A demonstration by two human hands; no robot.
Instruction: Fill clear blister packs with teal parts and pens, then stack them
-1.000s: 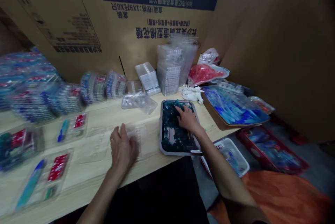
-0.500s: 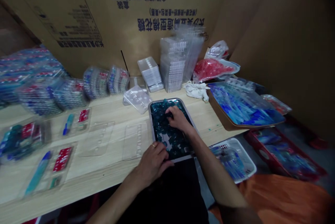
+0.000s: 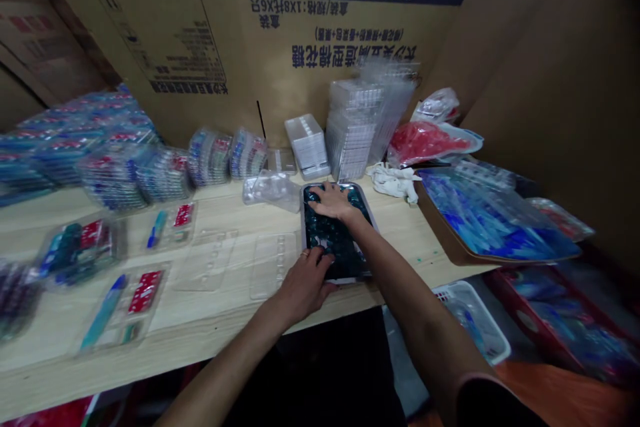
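A shallow metal tray (image 3: 374, 219) holds many small dark teal pieces (image 3: 343, 247), too blurred to name more closely. My right hand (image 3: 332, 202) lies over the far part of the tray with its fingers spread on the pieces. At the near left corner, my left hand (image 3: 307, 280) has its fingers bent over the rim and its thumb outside, gripping the tray. Left of the tray are two clear plastic blister trays (image 3: 274, 266). Farther left, a filled blister pack (image 3: 123, 304) shows a blue-teal pen, a red dotted piece and a small greenish piece.
Stacks of clear blister trays (image 3: 350, 127) stand behind the tray, beside a white glove-like cloth (image 3: 393, 180). A carton of blue packets (image 3: 493, 217) is to the right, above a white basket (image 3: 500, 340). Filled packs (image 3: 113, 177) are piled at left. Large cardboard (image 3: 260, 80) walls the back.
My right hand has gone from bunched fingers among the teal pieces to spread fingers farther back on them. My left hand stays at the tray's near left corner. The whole view has shifted.
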